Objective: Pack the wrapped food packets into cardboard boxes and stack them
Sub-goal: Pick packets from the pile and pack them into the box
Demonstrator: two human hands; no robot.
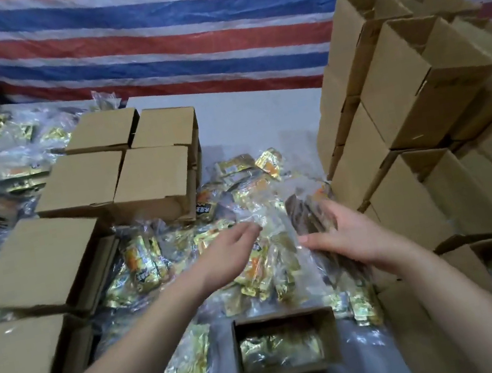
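I'm watching the pick step: right hand (350,235) is gripping a clear-wrapped packet bundle (284,245) above the open box (286,345), left hand (229,255) is reaching in with fingers relaxed, and next I reckon it needs lowering into that part-filled box.

Both hands (284,245) reach into packets (261,203) above an open box (286,345).

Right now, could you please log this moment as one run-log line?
left hand: open above packet pile | right hand: holding clear-wrapped bundle | open box: partly filled | closed boxes: stacked left
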